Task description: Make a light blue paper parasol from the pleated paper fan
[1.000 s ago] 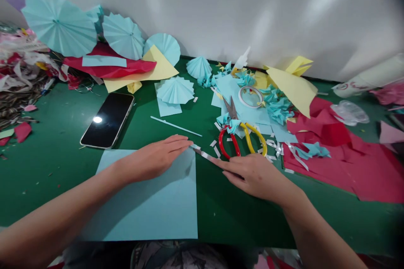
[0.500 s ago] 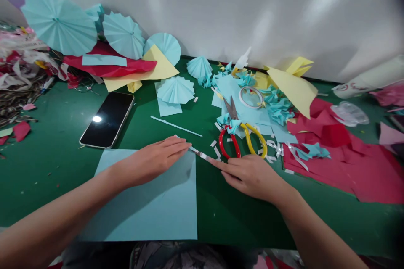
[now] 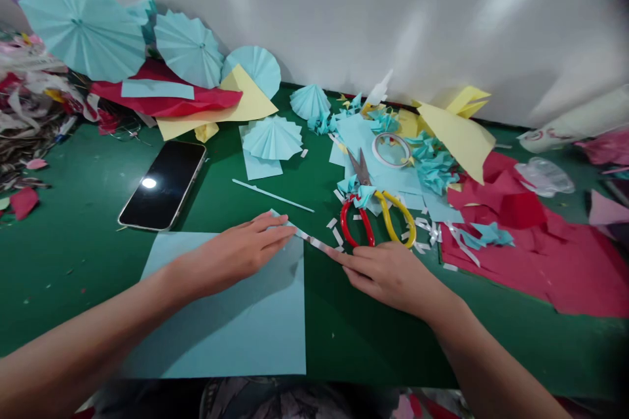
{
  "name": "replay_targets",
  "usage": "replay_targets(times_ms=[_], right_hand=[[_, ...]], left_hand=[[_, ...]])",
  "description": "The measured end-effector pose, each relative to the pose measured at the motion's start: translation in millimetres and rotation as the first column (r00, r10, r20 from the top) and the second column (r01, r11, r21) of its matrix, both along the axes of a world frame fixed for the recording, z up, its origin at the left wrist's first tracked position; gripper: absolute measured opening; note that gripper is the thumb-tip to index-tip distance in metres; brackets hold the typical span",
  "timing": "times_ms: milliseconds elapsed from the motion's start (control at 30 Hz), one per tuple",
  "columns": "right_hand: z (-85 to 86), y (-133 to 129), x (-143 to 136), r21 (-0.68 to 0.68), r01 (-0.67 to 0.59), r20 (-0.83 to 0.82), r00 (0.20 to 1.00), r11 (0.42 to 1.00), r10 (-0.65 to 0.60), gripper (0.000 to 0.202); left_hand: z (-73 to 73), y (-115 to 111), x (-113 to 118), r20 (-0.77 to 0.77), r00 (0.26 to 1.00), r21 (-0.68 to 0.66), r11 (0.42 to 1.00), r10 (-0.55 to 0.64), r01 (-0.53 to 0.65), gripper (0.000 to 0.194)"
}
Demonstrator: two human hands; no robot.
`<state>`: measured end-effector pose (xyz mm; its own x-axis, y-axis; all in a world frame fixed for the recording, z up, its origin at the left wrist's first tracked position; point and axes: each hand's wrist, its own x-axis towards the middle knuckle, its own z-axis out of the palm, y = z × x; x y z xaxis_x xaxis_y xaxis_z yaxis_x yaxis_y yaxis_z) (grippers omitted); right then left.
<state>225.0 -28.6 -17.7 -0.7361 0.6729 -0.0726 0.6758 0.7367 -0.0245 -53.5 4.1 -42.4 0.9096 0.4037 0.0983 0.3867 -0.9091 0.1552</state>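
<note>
My left hand (image 3: 250, 245) lies with its fingers stretched out over the top right corner of a light blue paper sheet (image 3: 236, 334). Beneath its fingertips runs a narrow strip of tape (image 3: 317, 244), whitish and shiny, slanting down to the right. My right hand (image 3: 388, 275) pinches the lower end of this strip, index finger pointing along it. A bit of blue paper shows past the left fingertips; how it joins the strip is hidden. Just beyond my right hand lie scissors (image 3: 363, 219) with one red and one yellow handle.
A phone (image 3: 164, 184) and a thin blue paper stick (image 3: 272, 195) lie beyond the sheet. Pleated blue paper discs (image 3: 83, 29) lean along the wall. A tape roll (image 3: 391, 135), a glue bottle (image 3: 378, 90), paper scraps and red sheets (image 3: 580, 275) crowd the right side.
The left fingers have shifted slightly left and spread a little, showing more blue paper at their tips. The right hand keeps its hold on the strip. The view has moved slightly.
</note>
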Motion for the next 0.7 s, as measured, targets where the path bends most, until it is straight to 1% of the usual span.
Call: replay_targets(times_ms=[133, 233, 367, 467, 600, 700], right_hand=[[-0.9, -0.8, 1.0, 0.029, -0.003, -0.022, 1.0, 1.0, 0.003, 0.036], [-1.4, -1.1, 1.4, 0.036, -0.004, -0.031, 0.999, 0.999, 0.006, 0.036], [-0.7, -0.6, 1.1, 0.032, 0.002, -0.026, 1.0, 0.999, -0.001, 0.035], [-0.8, -0.3, 0.5, 0.039, -0.006, -0.019, 1.0, 0.999, 0.007, 0.035], [-1.9, 0.1, 0.0, 0.084, -0.026, -0.011, 1.0, 0.996, 0.027, 0.036], [-1.8, 0.7, 0.1, 0.085, -0.033, 0.005, 0.999, 0.996, 0.032, 0.036]], left_hand=[[2.1, -0.6, 0.1, -0.056, 0.998, 0.073, 0.997, 0.019, -0.015, 0.045], [5.0, -2.1, 1.0, -0.077, 0.997, 0.125, 0.992, 0.03, -0.02, 0.044], [5.5, -5.3, 2.3, -0.044, 0.996, 0.18, 0.982, 0.072, -0.063, 0.047], [3.2, -7.4, 3.5, -0.011, 0.996, 0.192, 0.978, 0.085, -0.082, 0.043], [0.8, -9.2, 6.3, 0.011, 0.993, 0.203, 0.972, 0.122, -0.121, 0.036], [-0.6, -10.2, 8.5, 0.025, 0.987, 0.237, 0.959, 0.156, -0.158, 0.038]])
